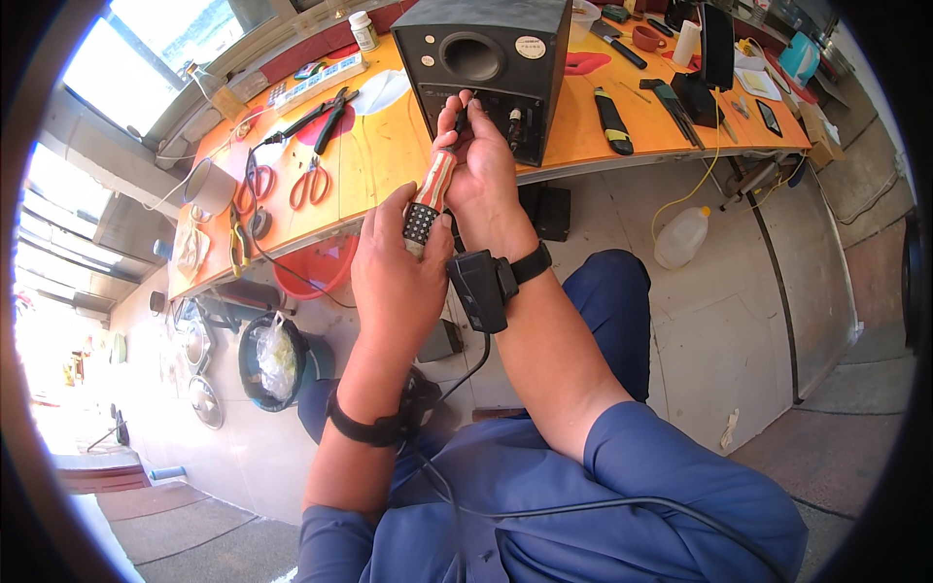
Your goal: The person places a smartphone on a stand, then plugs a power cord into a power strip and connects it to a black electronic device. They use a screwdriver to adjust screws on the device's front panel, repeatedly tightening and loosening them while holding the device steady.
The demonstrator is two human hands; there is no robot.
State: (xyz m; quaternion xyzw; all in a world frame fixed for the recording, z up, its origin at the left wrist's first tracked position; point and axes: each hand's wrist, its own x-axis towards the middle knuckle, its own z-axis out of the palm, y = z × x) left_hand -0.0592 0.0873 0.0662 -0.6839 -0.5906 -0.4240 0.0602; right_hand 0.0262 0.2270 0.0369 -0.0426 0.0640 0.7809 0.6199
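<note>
My left hand (398, 277) is closed round the black dotted end of a screwdriver (439, 180) with a red-and-white striped handle. The tool slants up toward a black speaker box (486, 24) at the table's front edge. Close to the lower panel of the box, my right hand (484, 165) is palm up with its fingers curled by the front of the screwdriver. A small dark piece (463, 115) sits between those fingertips; its kind is unclear. The screwdriver's tip is hidden. The box's face carries a round port (471, 56) above the panel.
On the orange table (379, 160) to the left lie pliers (332, 121), red-handled scissors (311, 185) and a power strip (316, 83). A utility knife (612, 121) and a phone (768, 117) lie to the right. Below are a bin (309, 364) and a plastic jug (682, 238).
</note>
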